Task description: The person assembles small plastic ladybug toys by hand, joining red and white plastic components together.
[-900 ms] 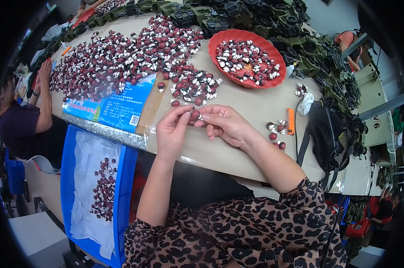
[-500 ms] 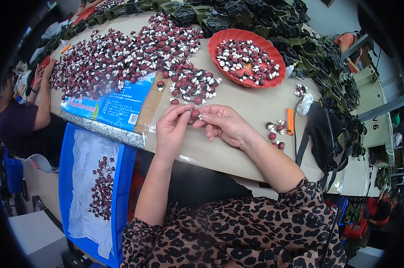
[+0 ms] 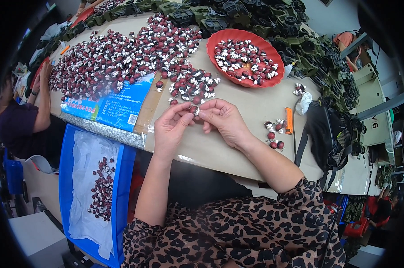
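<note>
Between my two hands is a small dark-red and white toy piece [image 3: 194, 110], round and about fingertip-sized. My left hand [image 3: 171, 130] is closed, pinching it between thumb and fingers. From the other side my right hand [image 3: 227, 123] is closed on the same piece, thumb and forefinger at its white part. Just beyond my fingertips lies the edge of a large heap of similar red, black and white pieces [image 3: 121, 60]. A red scalloped bowl [image 3: 277, 79] to the far right holds more of them.
A blue bin [image 3: 126, 178] lined with white plastic stands at the table's left front. Blue printed cardboard [image 3: 117, 106] lies under the heap. Rightward are loose pieces [image 3: 272, 135], an orange box cutter [image 3: 288, 120] and a black bag [image 3: 329, 134]. Green toy vehicles [image 3: 296, 40] pile behind. A co-worker [image 3: 29, 111] sits left.
My right-hand fingers have shifted and curled closer around the toy piece, and its white part now faces up more. The co-worker's hands at the left have moved slightly.
</note>
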`<state>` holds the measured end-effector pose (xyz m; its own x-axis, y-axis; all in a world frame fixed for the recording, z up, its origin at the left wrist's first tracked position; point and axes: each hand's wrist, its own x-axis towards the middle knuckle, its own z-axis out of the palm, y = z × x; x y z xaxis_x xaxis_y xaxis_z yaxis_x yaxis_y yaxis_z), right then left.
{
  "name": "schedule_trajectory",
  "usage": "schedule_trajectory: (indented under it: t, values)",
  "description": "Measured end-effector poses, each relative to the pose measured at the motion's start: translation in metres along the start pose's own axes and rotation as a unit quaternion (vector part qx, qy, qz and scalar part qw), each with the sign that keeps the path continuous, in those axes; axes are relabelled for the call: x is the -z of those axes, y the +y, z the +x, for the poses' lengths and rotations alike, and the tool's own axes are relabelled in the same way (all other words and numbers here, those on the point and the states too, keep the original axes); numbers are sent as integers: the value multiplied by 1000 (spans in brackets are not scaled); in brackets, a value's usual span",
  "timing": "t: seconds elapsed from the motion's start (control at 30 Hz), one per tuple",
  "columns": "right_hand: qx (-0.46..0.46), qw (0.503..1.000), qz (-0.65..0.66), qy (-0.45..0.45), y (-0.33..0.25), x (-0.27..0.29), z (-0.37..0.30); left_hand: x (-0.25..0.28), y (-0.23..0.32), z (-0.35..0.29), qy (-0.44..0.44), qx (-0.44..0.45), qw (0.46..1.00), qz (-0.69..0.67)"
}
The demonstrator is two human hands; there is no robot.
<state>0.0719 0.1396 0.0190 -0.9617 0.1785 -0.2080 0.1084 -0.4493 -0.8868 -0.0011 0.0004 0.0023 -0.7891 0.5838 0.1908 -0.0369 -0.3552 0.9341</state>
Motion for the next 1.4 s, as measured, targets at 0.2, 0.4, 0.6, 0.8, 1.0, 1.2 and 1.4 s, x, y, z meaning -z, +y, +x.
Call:
schedule_trajectory:
  t: [0.2, 0.4, 0.6, 0.8, 1.0, 1.2, 1.4]
  values:
    - [3, 1000, -11, 16, -2, -4, -1, 1, -2, 0, -6, -11, 999, -37]
    - [28, 998, -51, 27, 0, -4, -1, -1, 1, 0, -10, -18, 999, -25]
    - [29, 996, -73, 29, 0, -7, -1, 1, -1, 1, -9, -14, 1000, -24]
    - [29, 988, -137, 72, -7, -2, 8, 8, 0, 4, 59, -18, 991, -122]
    - [292, 787, -530, 120, -4, -1, 24, 14, 5, 6, 160, 37, 935, -316]
    - [259, 705, -650, 116, -2, -2, 22, 10, 3, 1, 80, 36, 983, -159]
    - [81, 996, -43, 16, -4, -7, 21, -1, 6, -1, 51, 26, 998, 1]
